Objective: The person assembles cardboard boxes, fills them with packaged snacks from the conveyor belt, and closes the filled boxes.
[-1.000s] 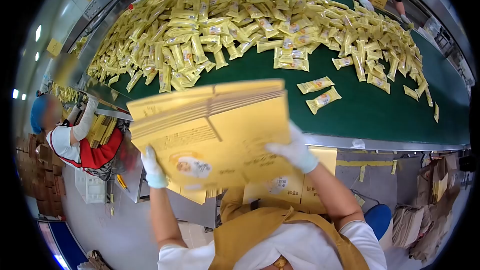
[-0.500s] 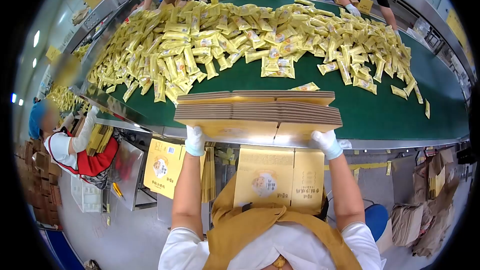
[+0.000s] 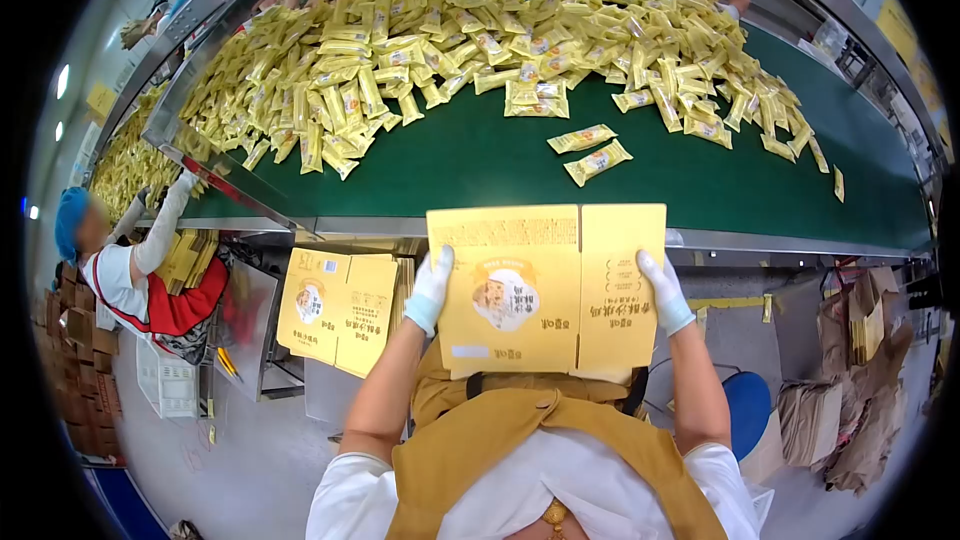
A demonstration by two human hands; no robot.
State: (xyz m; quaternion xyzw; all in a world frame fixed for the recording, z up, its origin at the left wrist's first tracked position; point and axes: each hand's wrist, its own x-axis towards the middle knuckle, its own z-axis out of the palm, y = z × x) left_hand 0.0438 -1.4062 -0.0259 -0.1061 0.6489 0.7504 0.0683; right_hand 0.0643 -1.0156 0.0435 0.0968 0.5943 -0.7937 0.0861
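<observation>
A stack of flattened yellow cartons (image 3: 510, 290) is between my hands, its printed front face turned toward me, above my lap. My left hand (image 3: 430, 292) in a white glove grips the stack's left edge, and my right hand (image 3: 664, 292), also gloved, is closed on the right edge. The fingers behind the cartons are hidden. Just beyond the stack runs a green conveyor belt (image 3: 380, 195), where two yellow snack packets (image 3: 590, 152) lie apart from the large heap of packets (image 3: 400, 65).
More flattened cartons (image 3: 340, 310) stand at my left. Farther left, a co-worker in a red apron (image 3: 185, 295) reaches toward the belt. Other workers' gloved hands are across the belt. A blue stool (image 3: 748, 410) and brown cardboard (image 3: 865, 400) are on the right.
The carton stack has come down from over the belt's near edge toward my lap and tilted, so its face shows instead of its layered edges. Both hands moved with it.
</observation>
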